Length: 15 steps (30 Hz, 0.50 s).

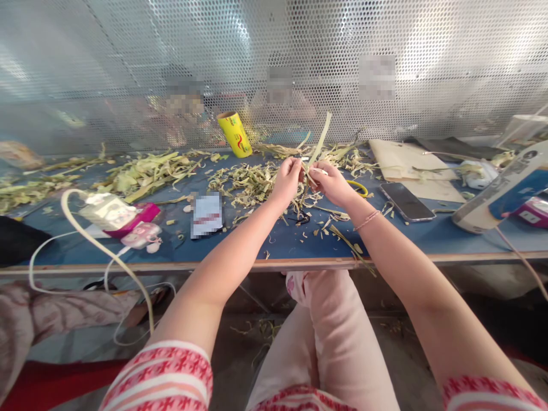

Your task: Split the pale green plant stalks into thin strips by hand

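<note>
A long pale green strip of plant leaf (322, 137), husk-like, stands up from between my two hands, which meet above the middle of the table. My left hand (287, 178) is closed, with its fingertips pinched at the strip's lower end; what exactly lies between them is too small to make out. The fingers of my right hand (331, 184) are closed round the base of the same strip. A small whitish piece shows at those fingers. Under and behind both hands lies a loose heap of dry leaf scraps (252, 181). A yellow ring (358, 188) is partly hidden beside my right wrist.
A yellow tube (235, 135) stands tilted near the perforated metal wall (325, 51). At right lie a phone (406, 202), brown paper (396, 162) and a large bottle (500, 191). At left are more leaves (141, 177), a corded pouch-like item (117, 217) and a small packet (206, 215).
</note>
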Each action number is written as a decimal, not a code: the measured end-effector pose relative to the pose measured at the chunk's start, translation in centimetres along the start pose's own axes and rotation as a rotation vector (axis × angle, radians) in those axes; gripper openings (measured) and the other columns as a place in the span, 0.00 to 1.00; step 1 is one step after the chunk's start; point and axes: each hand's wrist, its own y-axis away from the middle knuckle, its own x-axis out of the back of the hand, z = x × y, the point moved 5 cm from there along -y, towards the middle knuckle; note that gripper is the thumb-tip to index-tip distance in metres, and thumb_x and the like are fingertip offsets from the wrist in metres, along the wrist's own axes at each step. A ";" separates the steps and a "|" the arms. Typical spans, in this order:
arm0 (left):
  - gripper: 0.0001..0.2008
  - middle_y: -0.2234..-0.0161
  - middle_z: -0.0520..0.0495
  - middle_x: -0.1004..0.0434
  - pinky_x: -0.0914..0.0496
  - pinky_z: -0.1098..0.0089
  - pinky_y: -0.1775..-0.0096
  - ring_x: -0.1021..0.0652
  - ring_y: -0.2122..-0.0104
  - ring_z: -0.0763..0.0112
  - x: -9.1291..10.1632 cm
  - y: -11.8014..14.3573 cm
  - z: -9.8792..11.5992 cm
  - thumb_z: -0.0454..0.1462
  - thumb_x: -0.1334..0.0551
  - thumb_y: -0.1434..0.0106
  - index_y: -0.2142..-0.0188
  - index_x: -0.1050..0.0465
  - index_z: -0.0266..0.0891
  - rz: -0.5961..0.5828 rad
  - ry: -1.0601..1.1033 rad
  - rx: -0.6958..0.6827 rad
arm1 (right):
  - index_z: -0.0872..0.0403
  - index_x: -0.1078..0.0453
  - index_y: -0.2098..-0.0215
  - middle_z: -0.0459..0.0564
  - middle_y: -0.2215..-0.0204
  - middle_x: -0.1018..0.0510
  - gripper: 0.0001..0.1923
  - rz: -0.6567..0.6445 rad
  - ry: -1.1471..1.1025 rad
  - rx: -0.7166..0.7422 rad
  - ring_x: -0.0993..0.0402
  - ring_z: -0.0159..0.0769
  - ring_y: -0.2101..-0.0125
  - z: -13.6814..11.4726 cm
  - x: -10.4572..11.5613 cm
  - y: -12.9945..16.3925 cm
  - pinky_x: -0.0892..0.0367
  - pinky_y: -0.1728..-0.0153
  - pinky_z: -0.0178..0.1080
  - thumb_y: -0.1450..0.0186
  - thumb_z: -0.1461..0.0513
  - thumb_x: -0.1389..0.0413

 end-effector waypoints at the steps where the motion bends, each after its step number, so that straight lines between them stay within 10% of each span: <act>1: 0.18 0.79 0.55 0.39 0.40 0.73 0.73 0.35 0.78 0.79 0.0 -0.1 -0.1 0.51 0.37 0.42 0.74 0.36 0.40 0.005 -0.003 -0.008 | 0.52 0.42 0.72 0.39 0.83 0.38 0.14 0.006 0.001 -0.010 0.42 0.26 0.81 0.1 0.0 0.0 0.41 0.77 0.34 0.37 0.53 0.45; 15: 0.14 0.79 0.55 0.36 0.42 0.72 0.77 0.38 0.82 0.82 -1.8 1.3 1.2 0.42 0.40 0.36 0.76 0.34 0.38 -0.145 0.366 0.326 | 0.51 0.47 0.75 0.40 0.81 0.42 0.11 0.054 -0.162 -0.113 0.43 0.26 0.80 0.6 0.8 -0.3 0.44 0.77 0.34 0.46 0.60 0.46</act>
